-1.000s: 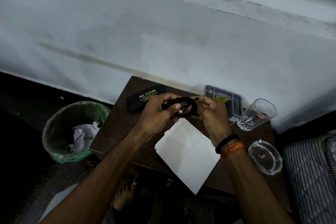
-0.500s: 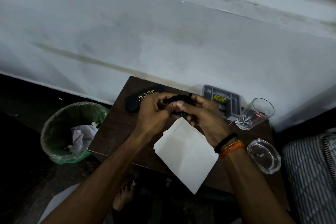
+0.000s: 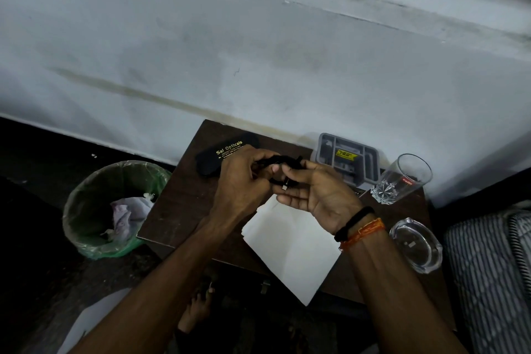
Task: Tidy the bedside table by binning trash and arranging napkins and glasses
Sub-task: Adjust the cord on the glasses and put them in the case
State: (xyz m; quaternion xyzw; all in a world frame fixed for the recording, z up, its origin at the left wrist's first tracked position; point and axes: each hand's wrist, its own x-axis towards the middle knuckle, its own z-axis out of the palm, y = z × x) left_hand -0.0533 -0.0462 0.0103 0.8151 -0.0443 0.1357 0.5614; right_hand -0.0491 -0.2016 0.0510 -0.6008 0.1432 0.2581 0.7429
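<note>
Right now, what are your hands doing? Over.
Left hand and right hand both grip black cable. Napkins lie beneath. Nothing blocks the bin.

I see dark matt wood on the surface (image 3: 184, 204), clear glossy glass (image 3: 402, 181), white matt paper napkins (image 3: 290, 253).

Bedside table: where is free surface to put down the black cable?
Bare wood lies on the table's left part, between the glasses case, the napkins and the bin-side edge. The right side is crowded: organiser tray, tumbler, ashtray.
</note>
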